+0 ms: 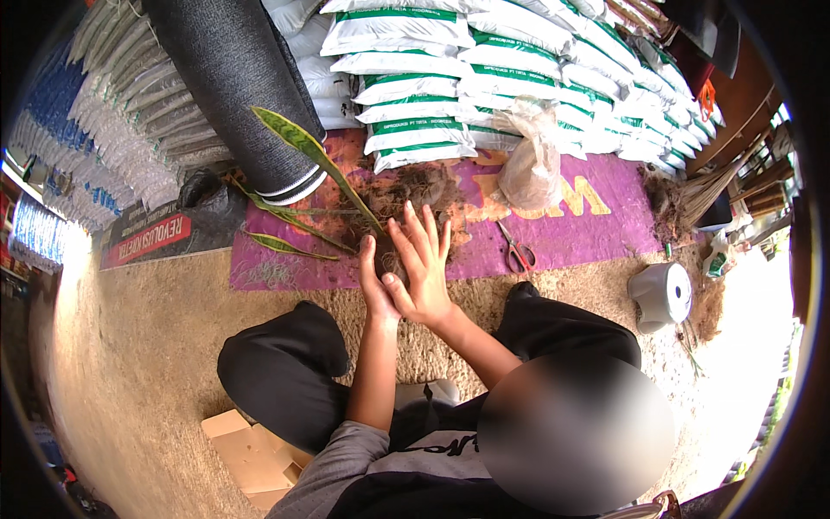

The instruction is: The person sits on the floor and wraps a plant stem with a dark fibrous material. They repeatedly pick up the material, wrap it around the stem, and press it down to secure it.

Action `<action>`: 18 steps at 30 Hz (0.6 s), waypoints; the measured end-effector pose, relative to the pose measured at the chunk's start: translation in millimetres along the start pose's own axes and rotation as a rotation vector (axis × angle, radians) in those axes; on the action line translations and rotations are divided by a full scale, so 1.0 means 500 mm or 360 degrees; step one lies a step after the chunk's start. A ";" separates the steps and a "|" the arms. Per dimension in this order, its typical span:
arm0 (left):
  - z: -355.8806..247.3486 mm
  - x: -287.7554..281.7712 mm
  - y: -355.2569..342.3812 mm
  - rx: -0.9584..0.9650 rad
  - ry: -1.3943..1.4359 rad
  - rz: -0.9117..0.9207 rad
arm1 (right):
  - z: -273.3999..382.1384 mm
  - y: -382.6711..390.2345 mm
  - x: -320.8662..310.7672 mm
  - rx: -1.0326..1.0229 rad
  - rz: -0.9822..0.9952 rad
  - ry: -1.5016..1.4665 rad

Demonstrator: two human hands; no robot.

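My left hand [378, 285] and my right hand [422, 275] come together in front of me, wrists close. Between the palms they cup a dark ball of soil and fibre [392, 261], mostly hidden by the fingers. From it a tall snake plant [333, 169] leaf with yellow edges appears to rise, leaning left. The right fingers are long and slightly spread over the ball; most of the left fingers are hidden. Loose brown fibre [428, 186] lies just beyond the hands. More snake plant leaves [288, 247] lie on the mat to the left.
Red-handled scissors [517, 251] and a cloudy plastic bag [529, 169] are on the purple mat [596, 242]. A grey-white roll [661, 297] stands right. Stacked white-green sacks [415, 104] and a black mesh roll [238, 95] bound the far side. Flattened cardboard [246, 450] lies near left.
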State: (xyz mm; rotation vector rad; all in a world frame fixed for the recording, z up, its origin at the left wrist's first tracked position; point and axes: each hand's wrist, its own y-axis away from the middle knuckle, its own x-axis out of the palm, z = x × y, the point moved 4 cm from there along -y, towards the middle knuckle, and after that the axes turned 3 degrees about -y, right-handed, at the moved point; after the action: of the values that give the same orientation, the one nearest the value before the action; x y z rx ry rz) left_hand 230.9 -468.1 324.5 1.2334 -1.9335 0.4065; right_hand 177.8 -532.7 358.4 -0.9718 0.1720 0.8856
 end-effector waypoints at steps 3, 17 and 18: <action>0.010 -0.030 -0.006 0.0022 -0.0146 -0.0064 | -0.005 0.008 0.016 0.0070 0.0049 -0.0086; 0.012 -0.068 -0.042 0.0035 0.0109 -0.0058 | -0.035 -0.040 -0.067 -0.0035 -0.0544 -0.0282; 0.027 -0.074 -0.044 0.0038 0.0054 0.0029 | -0.008 -0.031 -0.031 -0.0088 -0.0309 -0.0068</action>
State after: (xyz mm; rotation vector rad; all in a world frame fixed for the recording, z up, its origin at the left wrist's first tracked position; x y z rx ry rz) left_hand 251.8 -464.2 285.1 1.2173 -1.9172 0.4582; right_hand 179.8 -548.6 373.7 -1.0022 0.0163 0.7348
